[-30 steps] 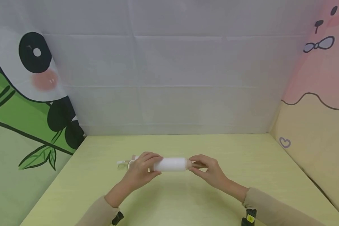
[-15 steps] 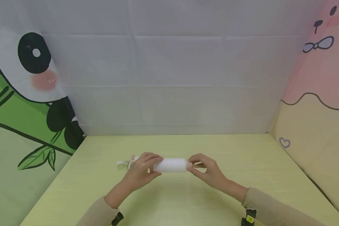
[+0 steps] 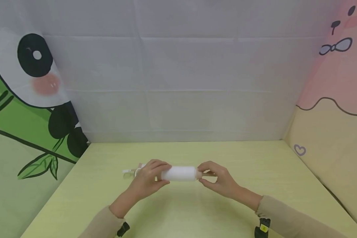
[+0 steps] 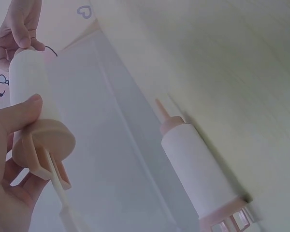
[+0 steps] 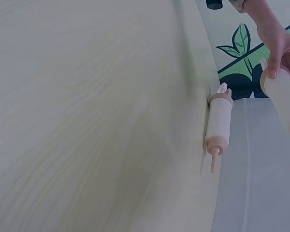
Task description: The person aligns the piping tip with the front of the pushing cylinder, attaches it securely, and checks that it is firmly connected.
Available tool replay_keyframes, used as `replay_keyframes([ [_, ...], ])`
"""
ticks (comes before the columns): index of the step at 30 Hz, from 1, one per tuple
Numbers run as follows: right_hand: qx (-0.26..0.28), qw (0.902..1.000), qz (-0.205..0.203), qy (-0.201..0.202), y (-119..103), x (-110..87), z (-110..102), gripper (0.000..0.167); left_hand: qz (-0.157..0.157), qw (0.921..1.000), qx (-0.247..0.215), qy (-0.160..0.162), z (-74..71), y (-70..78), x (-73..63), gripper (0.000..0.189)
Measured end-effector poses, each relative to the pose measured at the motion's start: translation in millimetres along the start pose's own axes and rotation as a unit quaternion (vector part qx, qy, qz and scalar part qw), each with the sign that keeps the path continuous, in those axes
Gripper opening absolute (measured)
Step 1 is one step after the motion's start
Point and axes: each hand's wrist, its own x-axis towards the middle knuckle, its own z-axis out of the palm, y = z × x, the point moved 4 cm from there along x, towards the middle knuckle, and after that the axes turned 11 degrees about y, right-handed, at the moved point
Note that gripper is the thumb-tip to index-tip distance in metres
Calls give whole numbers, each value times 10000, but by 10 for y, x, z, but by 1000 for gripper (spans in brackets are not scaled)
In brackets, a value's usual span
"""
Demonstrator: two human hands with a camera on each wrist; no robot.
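A white syringe [image 3: 179, 173] with beige ends lies level above the table, held between both hands. My left hand [image 3: 148, 180] grips its rear, thumb and fingers around the barrel beside the beige flange [image 4: 50, 140]. Out of that flange come finger grips and a pale plunger rod [image 4: 56, 181]. At the other end my right hand [image 3: 221, 180] pinches the beige collar [image 3: 199, 173] between thumb and fingertips, the thin nozzle [image 3: 209, 174] pointing into the palm. Another matching syringe [image 4: 195, 169] rests on the table behind; in the head view my left hand mostly hides it.
The pale yellow table [image 3: 178, 211] runs back to a grey cloth wall [image 3: 178, 82]. Printed cloth panels with cartoon animals stand at the left [image 3: 35, 132] and the right [image 3: 330, 132]. Dark wrist devices are strapped at both sleeves.
My right fingertips have shifted slightly around the beige collar, and the nozzle shows a little differently between the fingers. The left hand and both syringes stay in place.
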Motion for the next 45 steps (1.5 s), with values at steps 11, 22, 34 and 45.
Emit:
replay_keyframes([
  [11,-39,9999,157,-5,20,-6,-15,35,-46,10000,29,-54,6,15,8,48],
  [22,-122,9990,425,-68,22,-9,-35,28,204,9997,109,64,24,30,16,50],
  [34,-131,9996,246,6,17,4,-38,34,95,9999,53,60,54,17,-4,50],
  [45,-166,9998,-131,-59,313,-129,-1,41,77,9999,30,102,53,11,15,50],
])
